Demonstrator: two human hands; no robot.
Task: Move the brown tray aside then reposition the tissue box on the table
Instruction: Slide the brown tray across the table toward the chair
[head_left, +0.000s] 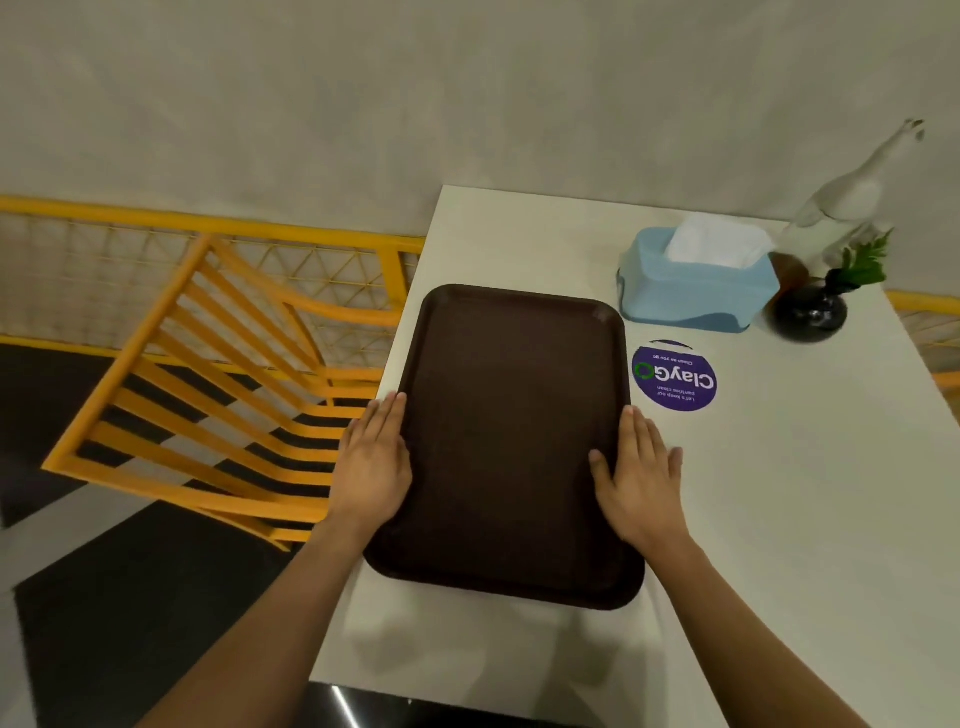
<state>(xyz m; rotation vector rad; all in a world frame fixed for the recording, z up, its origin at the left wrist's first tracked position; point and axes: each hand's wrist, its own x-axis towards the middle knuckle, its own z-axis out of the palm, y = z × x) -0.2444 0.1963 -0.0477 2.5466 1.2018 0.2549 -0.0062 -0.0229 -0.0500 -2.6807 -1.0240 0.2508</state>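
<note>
Both hands flat, fingers spread: left (375, 462) and right (640, 480) on the tray's (511, 441) long sides. Tissue box (696, 283) sits at 1 o'clock. Tray's left edge overhangs the table (779, 493), so shoving toward 9 could tip it off.

A round purple sticker (674, 376) on the white table (779, 493) reads "ClayGO" in large white letters, its last letter drawn as a green ring. Beneath it, smaller lines say "Clean as you go" and "Let's keep our pantries clean". All of it appears upside down from the head camera.
</note>
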